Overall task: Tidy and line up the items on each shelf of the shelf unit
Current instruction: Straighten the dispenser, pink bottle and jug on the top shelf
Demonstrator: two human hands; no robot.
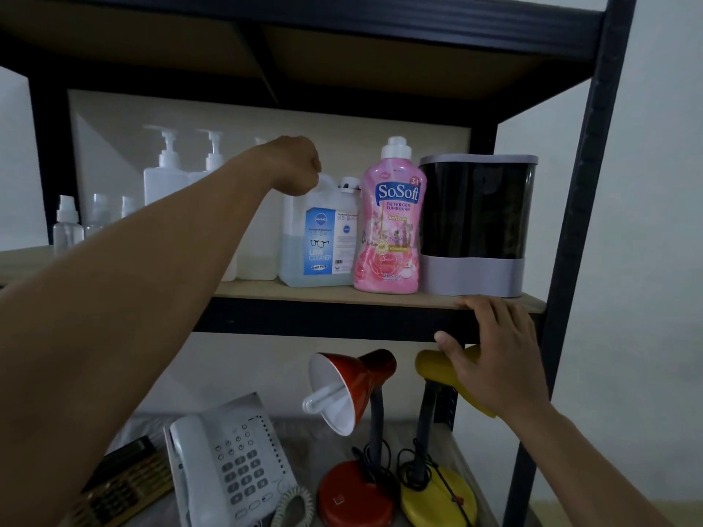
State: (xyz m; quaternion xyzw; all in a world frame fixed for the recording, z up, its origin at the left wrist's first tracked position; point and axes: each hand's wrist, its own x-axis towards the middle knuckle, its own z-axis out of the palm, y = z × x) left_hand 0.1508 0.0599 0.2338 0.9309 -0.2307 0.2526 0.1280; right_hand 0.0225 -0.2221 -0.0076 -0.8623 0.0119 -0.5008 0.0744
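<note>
My left hand [296, 165] reaches into the upper shelf and grips the handle at the top of the clear lens cleaner jug [323, 241] with a blue label. Right of the jug stand a pink SoSoft detergent bottle [392, 222] and a dark container with a lilac lid and base [475, 226]. My right hand [490, 355] rests on the front edge of the shelf board [323, 294], fingers spread over the rim below the dark container. Another pale jug [258, 252] stands behind my left forearm, partly hidden.
White pump bottles [165, 176] and small clear spray bottles [67, 230] line the left back of the upper shelf. On the shelf below sit a white telephone [228, 465], a red desk lamp [353, 389], a yellow desk lamp [437, 488] and a dark woven item [125, 484]. A black post [582, 260] frames the right side.
</note>
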